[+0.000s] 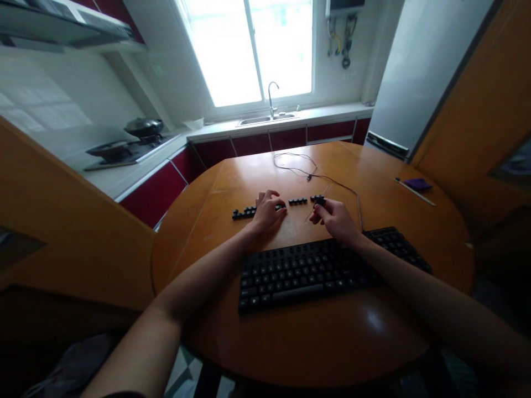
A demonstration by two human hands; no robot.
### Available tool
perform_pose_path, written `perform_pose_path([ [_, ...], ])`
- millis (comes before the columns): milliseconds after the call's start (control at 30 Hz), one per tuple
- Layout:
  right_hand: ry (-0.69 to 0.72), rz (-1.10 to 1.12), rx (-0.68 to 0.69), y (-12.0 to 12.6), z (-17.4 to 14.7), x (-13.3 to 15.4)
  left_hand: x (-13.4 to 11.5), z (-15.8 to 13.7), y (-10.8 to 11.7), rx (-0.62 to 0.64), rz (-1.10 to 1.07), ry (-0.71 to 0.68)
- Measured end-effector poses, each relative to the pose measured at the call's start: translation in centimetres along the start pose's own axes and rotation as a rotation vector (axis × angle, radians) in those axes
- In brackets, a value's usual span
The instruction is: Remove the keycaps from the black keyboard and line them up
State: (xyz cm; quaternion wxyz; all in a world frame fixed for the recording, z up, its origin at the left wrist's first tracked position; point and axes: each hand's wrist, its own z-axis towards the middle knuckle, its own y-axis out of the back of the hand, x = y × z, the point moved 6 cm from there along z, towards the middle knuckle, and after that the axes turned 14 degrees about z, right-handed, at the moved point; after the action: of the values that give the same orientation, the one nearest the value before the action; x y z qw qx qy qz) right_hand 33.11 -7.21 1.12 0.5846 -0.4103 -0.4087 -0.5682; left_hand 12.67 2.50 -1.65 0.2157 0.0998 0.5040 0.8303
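A black keyboard (290, 276) lies on the round wooden table, its top row showing no lettered caps. Beyond it, loose black keycaps stand in short groups: a left group (244, 213), a middle group (297, 201) and a right group (317, 197). My left hand (267, 211) rests over the left group's right end. Its fingers are bent and apart, with thumb and forefinger around the last keycaps; whether they touch them I cannot tell. My right hand (334, 216) pinches a small black keycap (319, 203) just in front of the right group.
The keyboard's cable (338, 181) runs back across the wooden table (199, 243) and loops at the far side. A thin pale stick (417, 192) and a purple cloth-like item (418, 184) lie at the right. Behind are a sink (255, 120), a stove with pans (144, 127) and a fridge (423, 61).
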Motion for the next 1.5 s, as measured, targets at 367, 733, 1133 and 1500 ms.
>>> perform_pose_path([
  [367, 0.003, 0.009, 0.025, -0.1, -0.1, 0.4, 0.2, -0.2, -0.1, -0.035, 0.005, 0.000],
  [733, 0.012, 0.015, 0.020, 0.0, 0.0, 0.5, 0.3, -0.4, 0.0, -0.041, 0.009, 0.015],
  [1133, 0.022, 0.023, 0.004, 0.6, 0.2, 0.9, 1.3, -1.6, 1.1, -0.023, 0.059, 0.072],
  [1500, 0.027, 0.010, -0.033, 1.7, 0.6, 1.7, 1.1, -1.5, 1.0, -0.061, 0.045, 0.051],
])
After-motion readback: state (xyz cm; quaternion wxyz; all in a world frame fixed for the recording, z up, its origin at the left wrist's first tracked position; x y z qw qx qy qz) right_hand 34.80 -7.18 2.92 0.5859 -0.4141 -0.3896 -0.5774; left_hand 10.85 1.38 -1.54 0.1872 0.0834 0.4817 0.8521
